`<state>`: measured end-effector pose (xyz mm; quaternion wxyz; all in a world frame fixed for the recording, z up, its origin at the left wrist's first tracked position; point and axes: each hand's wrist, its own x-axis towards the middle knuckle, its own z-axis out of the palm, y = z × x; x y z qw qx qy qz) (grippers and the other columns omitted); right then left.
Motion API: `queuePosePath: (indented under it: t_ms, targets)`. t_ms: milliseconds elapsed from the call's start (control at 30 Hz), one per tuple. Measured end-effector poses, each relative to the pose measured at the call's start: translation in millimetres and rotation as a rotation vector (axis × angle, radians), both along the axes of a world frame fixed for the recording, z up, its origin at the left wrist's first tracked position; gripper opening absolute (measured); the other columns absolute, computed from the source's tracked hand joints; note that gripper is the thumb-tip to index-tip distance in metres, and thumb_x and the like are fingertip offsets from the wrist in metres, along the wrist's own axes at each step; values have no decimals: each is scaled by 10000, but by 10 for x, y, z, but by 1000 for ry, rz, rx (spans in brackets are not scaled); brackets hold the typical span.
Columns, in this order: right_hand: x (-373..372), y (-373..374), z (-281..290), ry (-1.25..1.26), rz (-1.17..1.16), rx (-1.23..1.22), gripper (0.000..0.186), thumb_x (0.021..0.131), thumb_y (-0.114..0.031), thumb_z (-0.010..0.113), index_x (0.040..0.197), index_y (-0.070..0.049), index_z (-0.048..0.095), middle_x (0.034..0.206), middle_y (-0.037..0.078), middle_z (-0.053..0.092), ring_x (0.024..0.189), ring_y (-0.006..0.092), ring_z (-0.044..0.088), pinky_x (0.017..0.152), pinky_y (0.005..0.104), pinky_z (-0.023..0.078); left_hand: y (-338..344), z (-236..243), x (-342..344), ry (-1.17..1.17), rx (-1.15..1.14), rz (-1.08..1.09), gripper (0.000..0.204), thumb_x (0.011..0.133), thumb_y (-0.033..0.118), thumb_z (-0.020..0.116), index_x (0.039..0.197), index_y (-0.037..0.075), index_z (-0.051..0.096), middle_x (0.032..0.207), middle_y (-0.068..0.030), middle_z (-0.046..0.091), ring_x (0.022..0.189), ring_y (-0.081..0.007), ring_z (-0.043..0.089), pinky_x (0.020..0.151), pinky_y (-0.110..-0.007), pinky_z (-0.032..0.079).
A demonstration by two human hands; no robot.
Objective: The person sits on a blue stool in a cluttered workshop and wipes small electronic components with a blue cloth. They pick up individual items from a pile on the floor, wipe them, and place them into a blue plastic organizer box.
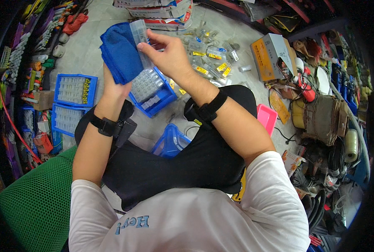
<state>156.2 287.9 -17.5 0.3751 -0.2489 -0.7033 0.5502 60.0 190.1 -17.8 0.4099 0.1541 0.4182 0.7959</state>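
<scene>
Head view – left hand [113, 86]: gripping a folded blue cloth [120, 52], holding it up above the lap.
Head view – right hand [166, 52]: pinching a clear plastic compartment box [140, 35], pressing it against the cloth.
Below them: a blue tray [164, 98] sitting on the floor – clear boxes [147, 84] lying in it.
Left: two more blue trays [74, 103].

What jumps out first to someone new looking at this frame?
The blue cloth, held up at top centre in the left hand, with the right hand pressing a clear plastic compartment box against it. Just below them a blue tray holds more clear boxes, and two similar blue trays lie on the floor at left. A heap of small clear boxes with yellow labels lies at upper right.
</scene>
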Motion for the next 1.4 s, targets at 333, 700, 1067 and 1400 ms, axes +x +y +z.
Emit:
queuePosePath:
  t_ms: [333, 700, 1067, 1400]
  targets:
    - [-22, -12, 100, -22, 150, -152, 442, 722, -199, 679, 1057, 60, 554, 689, 90, 624, 582, 82, 528, 550, 242, 451, -76, 2, -117, 150, -65, 113, 359, 904, 328, 370, 1097, 49, 488, 978, -53, 576, 877, -138, 575, 768, -261, 473]
    - [-32, 113, 102, 116, -4, -234, 291, 778, -145, 618, 1018, 16, 583, 772, 65, 634, 669, 80, 555, 618, 229, 455, -44, -86, 81, 218, -138, 3, 213, 893, 191, 421, 1016, 59, 533, 906, -20, 573, 758, -91, 560, 663, -219, 467]
    - [-41, -45, 49, 162, 136, -474, 326, 734, -162, 684, 981, 33, 601, 734, 37, 612, 601, 69, 522, 521, 214, 439, -12, -7, -94, 617, -209, 122, 202, 861, 134, 458, 984, 5, 555, 884, -43, 592, 762, -107, 574, 657, -227, 474]
    - [-2, 214, 134, 128, -51, -367, 363, 747, -209, 680, 1050, -29, 591, 820, 0, 616, 693, 61, 541, 575, 213, 430, -105, -153, 29, 566, -193, -15, 234, 853, 105, 464, 1052, -3, 522, 973, -64, 582, 844, -134, 566, 750, -256, 458]
